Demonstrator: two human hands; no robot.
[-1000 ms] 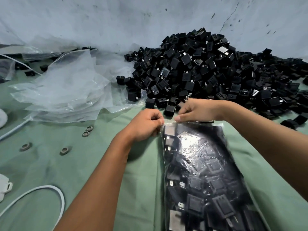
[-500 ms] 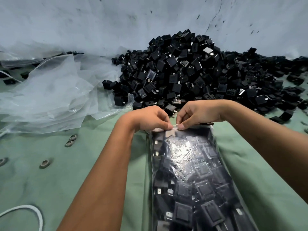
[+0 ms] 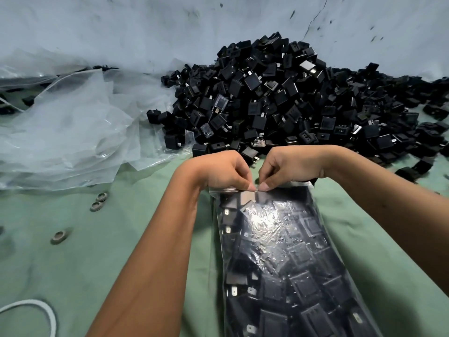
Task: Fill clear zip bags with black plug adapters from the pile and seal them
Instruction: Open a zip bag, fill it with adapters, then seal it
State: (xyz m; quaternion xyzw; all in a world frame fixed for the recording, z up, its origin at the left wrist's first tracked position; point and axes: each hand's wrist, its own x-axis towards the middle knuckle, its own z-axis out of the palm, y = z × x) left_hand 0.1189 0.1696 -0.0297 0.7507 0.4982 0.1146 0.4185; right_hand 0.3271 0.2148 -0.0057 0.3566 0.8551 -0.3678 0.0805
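A pale wall backs the scene, and a green cloth covers the whole work surface. Against the wall the pile of black plug adapters spreads right to the frame's edge, too many to count. Left of it lies a loose heap of empty clear bags, overlapping so that no count is possible.

One filled zip bag lies flat on the cloth, running from the hands toward the bottom edge, packed with adapters. Bare cloth lies open on both sides of it, wider on the left.

Compared with a second ago, the hands have drawn together along the bag's top edge: then the left sat at the left corner and the right further along; now their fingertips nearly meet at mid-seam. The left hand pinches the zip strip, fingers curled. The right hand pinches it just beside, thumb and forefinger pressed down.

Three small grey rings sit on the cloth at left, two touching, one apart. A white cord curves at the lower left corner.
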